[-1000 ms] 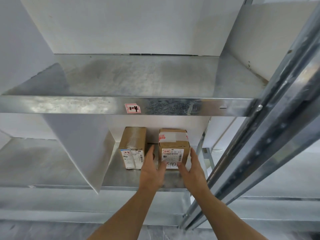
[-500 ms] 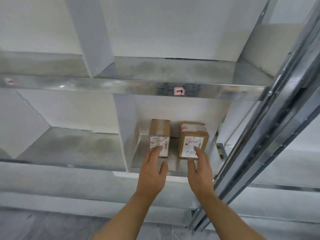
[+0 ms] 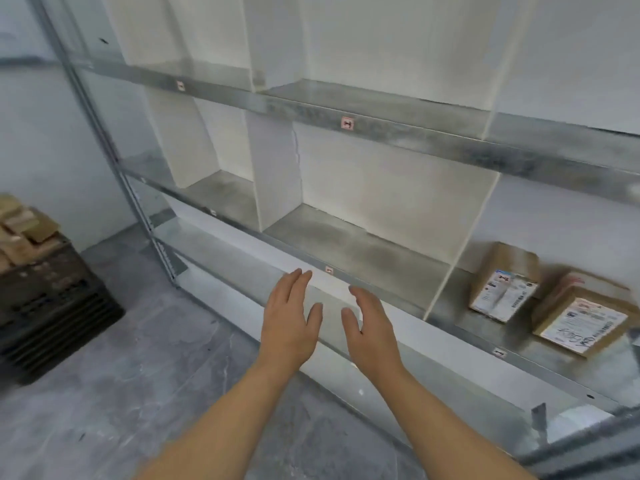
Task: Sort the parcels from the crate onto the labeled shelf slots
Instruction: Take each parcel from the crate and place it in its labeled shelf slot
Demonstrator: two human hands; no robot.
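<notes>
Half a second ago my fingertips were right at the two parcels in their slot. Now both hands have come away from them and my view has swung left along the tall galvanised steel shelf rack (image 3: 415, 140), so the black slatted plastic crate (image 3: 48, 299) has come into view. My left hand (image 3: 289, 327) and right hand (image 3: 370, 330) hang side by side in front of the rack's lower shelf edge, fingers straight and slightly spread, palms turned toward each other, holding nothing and touching nothing. The narrow brown cardboard parcel with a white printed label (image 3: 504, 282) stands in the rack's right-hand lower slot. Just beside it, nearer the rack's right end, is the squarer brown cardboard parcel with handwriting on its white label (image 3: 581, 313). Both parcels sit well apart from my hands, to the right of my right hand and past the thin white divider panel (image 3: 460, 244) that closes off their slot. A small pink paper label (image 3: 347, 123) is stuck to the front edge of the rack's upper shelf, above my hands; what it reads is too blurred to tell. The crate stands on the grey concrete floor (image 3: 121, 375) off the rack's left end, well apart from my left hand, and a heap of brown cardboard parcels (image 3: 24, 226) rises above its rim.
</notes>
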